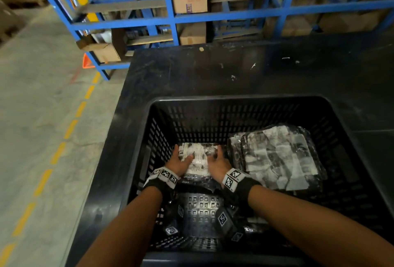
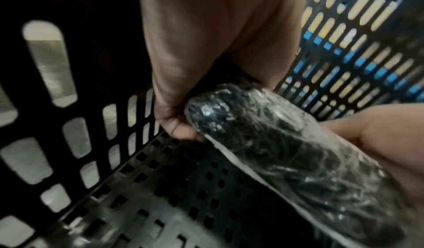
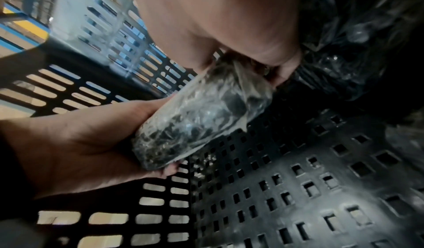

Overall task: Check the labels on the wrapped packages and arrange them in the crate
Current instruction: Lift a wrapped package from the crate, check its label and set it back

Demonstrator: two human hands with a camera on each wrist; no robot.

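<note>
Now | both hands, left hand [image 1: 180, 163] and right hand [image 1: 217, 165], grip wrapped package [image 1: 198, 156] between them | inside crate [image 1: 234, 101]

Labels unreadable, fingertips out of sight

The white labels on the held package [image 1: 197, 158] and on the wrapped packages [image 1: 277, 156] by the crate's [image 1: 234, 100] right wall are too blurred to read; the left hand [image 1: 180, 161] and right hand [image 1: 217, 163] hide both its side edges, their fingertips tucked under it, and the crate's near rim and both forearms are cut off by the head view's bottom edge
</note>
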